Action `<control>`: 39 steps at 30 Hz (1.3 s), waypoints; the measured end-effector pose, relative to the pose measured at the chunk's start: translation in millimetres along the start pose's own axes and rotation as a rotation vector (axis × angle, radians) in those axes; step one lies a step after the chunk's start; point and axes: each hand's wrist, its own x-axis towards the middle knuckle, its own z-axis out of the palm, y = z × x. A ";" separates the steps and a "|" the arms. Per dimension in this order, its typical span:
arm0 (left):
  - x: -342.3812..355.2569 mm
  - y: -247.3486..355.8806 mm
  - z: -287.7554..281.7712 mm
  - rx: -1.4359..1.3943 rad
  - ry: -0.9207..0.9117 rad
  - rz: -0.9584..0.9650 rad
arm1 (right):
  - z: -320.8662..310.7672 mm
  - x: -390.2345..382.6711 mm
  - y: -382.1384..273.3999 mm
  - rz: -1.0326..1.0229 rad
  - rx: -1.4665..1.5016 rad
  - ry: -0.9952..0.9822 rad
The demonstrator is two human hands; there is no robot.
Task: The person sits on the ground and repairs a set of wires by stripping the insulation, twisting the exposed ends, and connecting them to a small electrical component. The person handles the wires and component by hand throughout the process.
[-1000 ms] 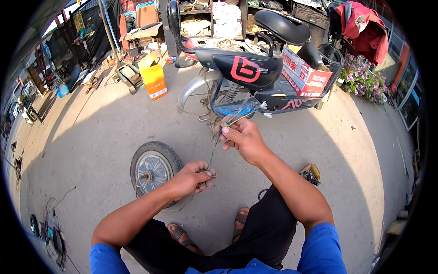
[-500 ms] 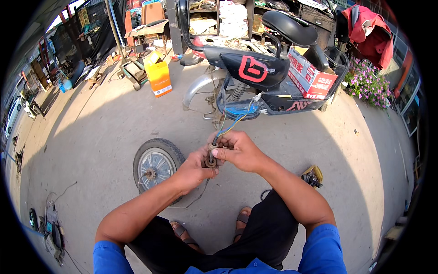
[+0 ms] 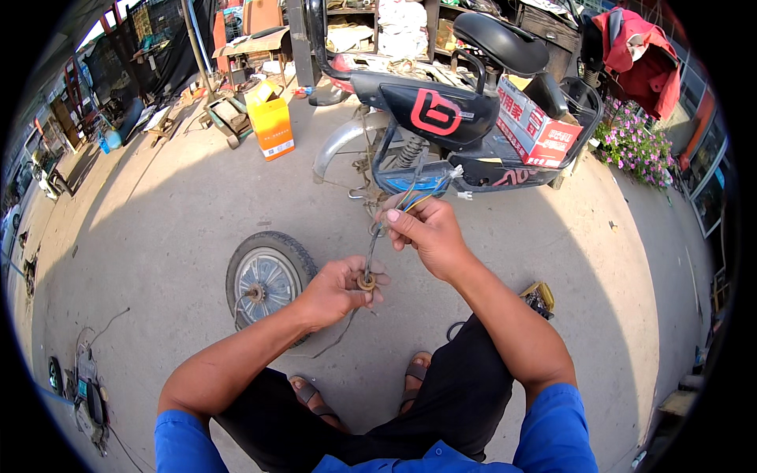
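My left hand (image 3: 341, 290) is closed on a rusty metal nut (image 3: 365, 282) threaded on a grey cable (image 3: 371, 254). A little higher, my right hand (image 3: 426, 236) pinches the cable where yellow, blue and other thin wires (image 3: 422, 201) branch out toward white connectors (image 3: 456, 172). A removed spoked-look hub wheel (image 3: 268, 284) with a black tyre lies on the concrete just left of my hands, and the cable's lower length trails down beside it. Beyond my hands stands a black electric scooter (image 3: 438, 114) with pink-red markings and an exposed rear spring.
A yellow box (image 3: 270, 126) stands left of the scooter, a red-and-white carton (image 3: 536, 130) sits on it. A yellow tool bag (image 3: 538, 298) lies near my right knee, scattered parts (image 3: 91, 394) at far left. Cluttered shelves and pink flowers (image 3: 635, 150) are behind.
Both hands first came together at the nut; my right hand has since moved back up along the cable, separating from my left, which sits slightly higher than a second ago.
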 end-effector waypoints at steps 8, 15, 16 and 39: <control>1.4 -4.7 0.1 0.090 -0.032 0.073 | 1.9 -4.2 -6.2 -0.030 -0.093 -0.039; -0.6 3.7 2.2 -0.082 0.073 0.125 | 2.6 -6.1 -7.7 -0.026 -0.101 -0.103; 0.4 7.8 3.2 -0.102 0.092 0.151 | 3.7 -7.4 -7.9 -0.030 -0.120 -0.127; -10.0 25.2 6.2 0.042 0.131 0.221 | 15.7 -9.5 3.8 -0.065 -0.395 -0.214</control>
